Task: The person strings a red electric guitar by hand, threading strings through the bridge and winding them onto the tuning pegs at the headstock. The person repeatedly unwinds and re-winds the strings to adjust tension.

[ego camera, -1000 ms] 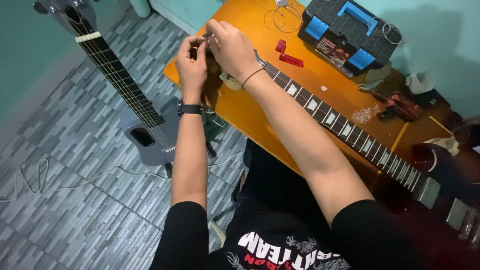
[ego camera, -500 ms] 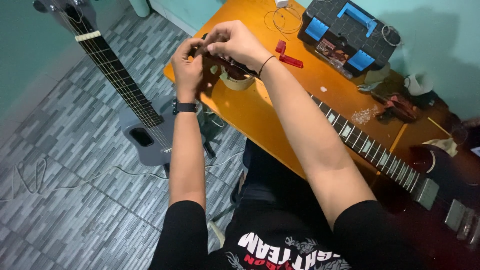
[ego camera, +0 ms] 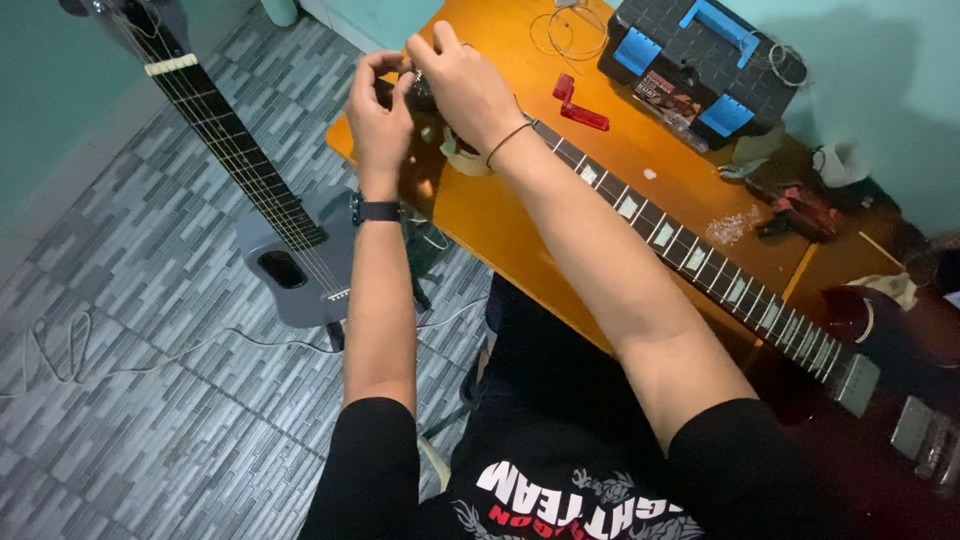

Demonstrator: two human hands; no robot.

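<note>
Since the earlier frame both hands have stayed at the head of the guitar, but the right hand has moved a little so that its fingers now curl over the top of it, and the left hand is raised beside it with the thumb and first finger bent toward the same spot. The left hand (ego camera: 378, 112), in the upper middle of the frame, has a dark watch on its wrist; its fingers are bent and close together, pinching something small at the head, but what it pinches is too small to tell. The right hand (ego camera: 468, 88) is just beside it, touching it, with fingers closed over the head of the guitar; a thin band is around its wrist. The dark electric guitar (ego camera: 700, 262) lies on the orange surface (ego camera: 640, 150), its neck running from the hands in the upper middle down to the body in the lower right. Near the hands lie a red tool (ego camera: 578, 104) and a coil of wire (ego camera: 572, 30). A black and blue toolbox (ego camera: 700, 62) stands in the upper right. A grey guitar (ego camera: 290, 262) rests on the tiled floor (ego camera: 130, 420) at the left.
</note>
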